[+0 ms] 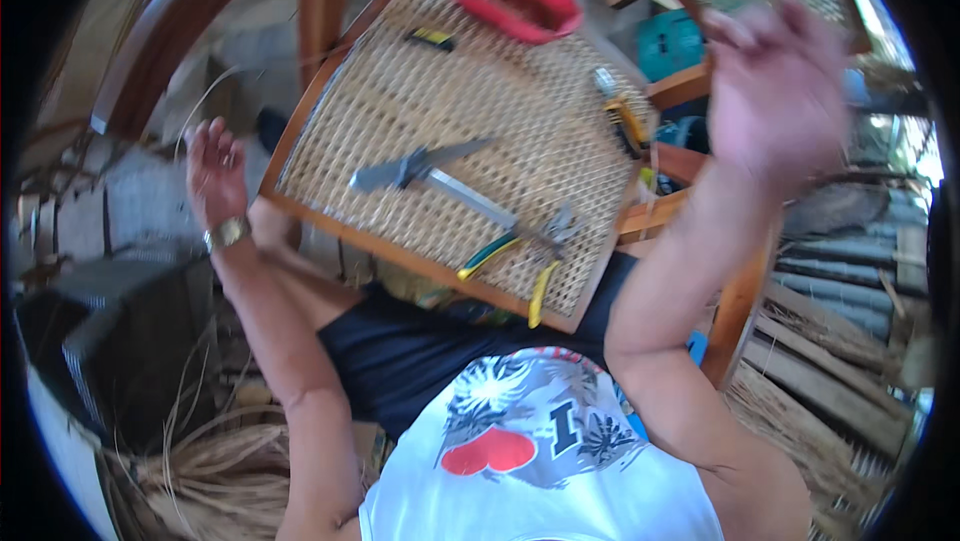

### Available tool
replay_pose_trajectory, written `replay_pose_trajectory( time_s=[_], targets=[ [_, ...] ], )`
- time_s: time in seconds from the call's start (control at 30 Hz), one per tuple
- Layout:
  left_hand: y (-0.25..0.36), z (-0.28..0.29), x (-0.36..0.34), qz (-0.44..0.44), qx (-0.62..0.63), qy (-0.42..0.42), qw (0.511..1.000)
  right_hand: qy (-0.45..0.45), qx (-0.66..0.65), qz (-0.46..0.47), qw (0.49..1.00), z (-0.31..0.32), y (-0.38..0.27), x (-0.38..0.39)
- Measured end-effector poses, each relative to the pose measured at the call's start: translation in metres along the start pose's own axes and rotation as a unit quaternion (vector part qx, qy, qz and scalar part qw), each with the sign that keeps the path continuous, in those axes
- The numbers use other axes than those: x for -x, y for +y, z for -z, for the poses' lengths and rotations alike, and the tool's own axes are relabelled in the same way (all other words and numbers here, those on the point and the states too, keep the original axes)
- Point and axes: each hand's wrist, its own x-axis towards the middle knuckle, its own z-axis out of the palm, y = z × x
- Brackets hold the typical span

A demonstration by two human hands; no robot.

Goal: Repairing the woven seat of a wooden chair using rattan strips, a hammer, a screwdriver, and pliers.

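Note:
A woven cane panel in a wooden chair frame [345, 236] lies across my lap. Raised off its left edge, my left hand [215, 166] has curled fingers, closed around a thin cane strand [208, 91] that arcs up toward the frame. My right hand [780, 101] is lifted at the upper right, smeared by motion; its fingers are unclear. On the weave lie a knife [455, 153] with a grey handle, a narrow metal tool [470, 199], and pliers [541, 293] with green and yellow handles.
A red oval tub [515, 1] and a small yellow-and-black object [430, 38] sit at the panel's far side. An orange-and-black tool [625, 123] rests near its right edge. A dark grey block [140, 341] stands left; loose fibre strands [225, 476] and wood strips [830, 371] lie around.

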Motion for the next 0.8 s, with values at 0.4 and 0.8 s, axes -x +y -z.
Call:
replay_pose_trajectory(
  time_s=[0.4, 0.8],
  targets=[
    [-0.003, -0.019, 0.005, -0.009, -0.074, 0.04, 0.996, -0.315, 0.627, -0.142, 0.698, 0.036, 0.196, -0.075],
    [-0.001, -0.03, 0.008, -0.019, -0.066, 0.044, 0.997, -0.491, 0.543, -0.119, 0.671, 0.03, 0.25, -0.08]
  ],
)
